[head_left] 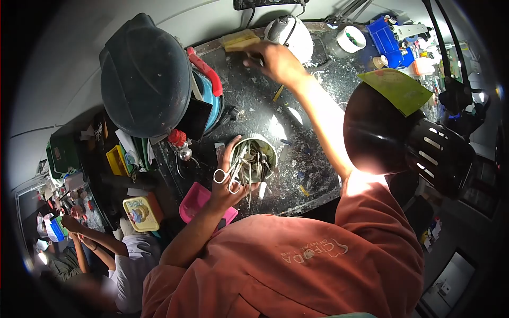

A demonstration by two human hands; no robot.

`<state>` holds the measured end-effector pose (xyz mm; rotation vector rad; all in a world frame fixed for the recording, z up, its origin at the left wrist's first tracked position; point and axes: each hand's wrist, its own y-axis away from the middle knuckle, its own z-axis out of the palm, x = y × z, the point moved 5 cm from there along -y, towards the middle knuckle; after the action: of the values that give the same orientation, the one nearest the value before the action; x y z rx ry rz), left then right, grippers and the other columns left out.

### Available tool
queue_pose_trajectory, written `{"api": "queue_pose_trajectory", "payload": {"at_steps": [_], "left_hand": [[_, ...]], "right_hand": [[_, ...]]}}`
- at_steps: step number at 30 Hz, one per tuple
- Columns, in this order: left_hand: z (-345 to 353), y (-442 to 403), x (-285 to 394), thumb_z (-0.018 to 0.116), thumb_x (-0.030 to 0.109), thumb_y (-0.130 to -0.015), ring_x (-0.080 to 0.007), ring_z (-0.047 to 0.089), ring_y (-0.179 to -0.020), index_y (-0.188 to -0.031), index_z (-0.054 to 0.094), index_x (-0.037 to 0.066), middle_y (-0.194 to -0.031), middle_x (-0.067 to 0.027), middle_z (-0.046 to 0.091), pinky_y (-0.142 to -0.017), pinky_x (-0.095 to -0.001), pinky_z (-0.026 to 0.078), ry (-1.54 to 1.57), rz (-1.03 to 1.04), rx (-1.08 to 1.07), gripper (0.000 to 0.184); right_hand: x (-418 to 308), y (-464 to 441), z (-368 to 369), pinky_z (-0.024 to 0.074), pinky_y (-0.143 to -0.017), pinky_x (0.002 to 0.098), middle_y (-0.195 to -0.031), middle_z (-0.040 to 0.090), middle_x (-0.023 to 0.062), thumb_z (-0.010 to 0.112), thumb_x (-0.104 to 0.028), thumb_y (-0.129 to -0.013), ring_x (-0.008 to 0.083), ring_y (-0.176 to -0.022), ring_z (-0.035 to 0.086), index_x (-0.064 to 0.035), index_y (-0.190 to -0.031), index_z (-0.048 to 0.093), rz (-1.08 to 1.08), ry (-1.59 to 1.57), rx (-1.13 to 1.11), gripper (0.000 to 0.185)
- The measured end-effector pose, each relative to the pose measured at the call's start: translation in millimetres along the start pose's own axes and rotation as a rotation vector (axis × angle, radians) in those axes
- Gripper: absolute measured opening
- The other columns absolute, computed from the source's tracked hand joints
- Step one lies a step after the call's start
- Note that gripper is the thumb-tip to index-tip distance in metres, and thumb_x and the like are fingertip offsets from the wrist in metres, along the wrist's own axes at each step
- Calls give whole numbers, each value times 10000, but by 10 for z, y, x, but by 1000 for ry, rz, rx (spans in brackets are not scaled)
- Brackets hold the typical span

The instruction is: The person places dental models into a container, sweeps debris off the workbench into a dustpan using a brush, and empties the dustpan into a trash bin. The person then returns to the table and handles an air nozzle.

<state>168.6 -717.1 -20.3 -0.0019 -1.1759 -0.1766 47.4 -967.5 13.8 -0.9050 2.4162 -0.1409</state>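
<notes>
My left hand (228, 192) is wrapped round a pale cup (271, 151) tilted toward me over the dark bench. Metal tools (253, 165) stick out of the cup, among them scissors-like handles (233, 186). My right hand (270, 59) is stretched to the back of the bench, beside a yellowish block (239, 40) and a white rounded device (299, 42). Its fingers are bent and partly blurred, so whether they touch or hold anything cannot be made out.
A dark lamp head (376, 130) hangs at the right by my right arm. A large grey hood (148, 74) and a red tube (205, 71) stand left. A pink tray (197, 200) lies below my left hand. Another person's arms (98, 241) are at lower left.
</notes>
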Motion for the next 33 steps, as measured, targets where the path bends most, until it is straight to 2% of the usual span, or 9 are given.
{"api": "queue_pose_trajectory", "payload": {"at_steps": [2,7,9,12,14,16,18,28,33], "left_hand": [[-15,-68,74,791,64,-684,-220,513,-1161,-1437,216,2,-1303,-139,433,-1002,-346,431,-400,206,19,950],[53,-233,4,770,100,-697,-248,474,-1217,-1441,184,-4,-1377,-160,379,-1029,-378,410,153,68,66,953],[56,-353,-8,751,84,-713,-254,473,-1219,-1434,185,1,-1355,-163,405,-1030,-395,411,-29,125,26,920],[155,-545,11,754,165,-745,-274,469,-1218,-1414,239,41,-1361,-167,408,-1014,-419,420,12,76,112,853],[246,-639,254,740,156,-766,-294,460,-1226,-1411,260,49,-1362,-183,406,-1015,-443,402,-1333,688,32,811],[177,-840,35,728,153,-792,-332,458,-1226,-1376,311,-34,-1351,-224,422,-1043,-411,358,-671,360,256,741],[133,-1070,-49,729,132,-788,-331,455,-1229,-1380,284,-55,-1362,-220,417,-1046,-391,352,-555,330,329,764],[-95,-2105,83,817,65,-692,-196,553,-1044,-1313,346,-8,-1204,-141,524,-922,-323,449,-483,359,534,783],[-167,-2141,-12,817,182,-722,-252,521,-1081,-1293,362,-33,-1183,-176,513,-977,-367,410,-564,291,568,762]], "right_hand": [[14,303,-76,542,-729,343,-950,678,107,676,-252,-850,244,-815,677,-55,-1038,652,124,-35,-155,274],[-127,921,-758,535,-767,319,-1011,686,113,705,-241,-826,249,-866,679,-81,-1074,682,316,-165,-180,296],[-4,997,-790,535,-774,323,-1017,684,113,697,-237,-833,248,-891,675,-96,-1086,679,294,-1,-127,290],[269,1250,-462,554,-722,311,-991,683,122,684,-161,-843,254,-886,670,-81,-1082,667,229,-769,55,252],[341,1351,-505,554,-699,264,-955,693,100,673,-134,-860,199,-830,675,-66,-1095,665,91,-511,-52,245],[501,1386,-718,550,-699,256,-939,693,93,678,-149,-859,186,-818,673,-67,-1095,666,188,-500,45,250],[624,1461,-915,547,-699,248,-922,692,86,682,-163,-858,173,-805,670,-69,-1095,667,284,-483,135,256],[1406,1180,-1347,529,-698,208,-838,690,51,705,-236,-853,108,-742,658,-76,-1095,673,733,-431,590,292],[1504,945,-1287,525,-669,202,-876,682,58,679,-252,-882,88,-740,643,-35,-1122,654,713,-290,375,325]]}}
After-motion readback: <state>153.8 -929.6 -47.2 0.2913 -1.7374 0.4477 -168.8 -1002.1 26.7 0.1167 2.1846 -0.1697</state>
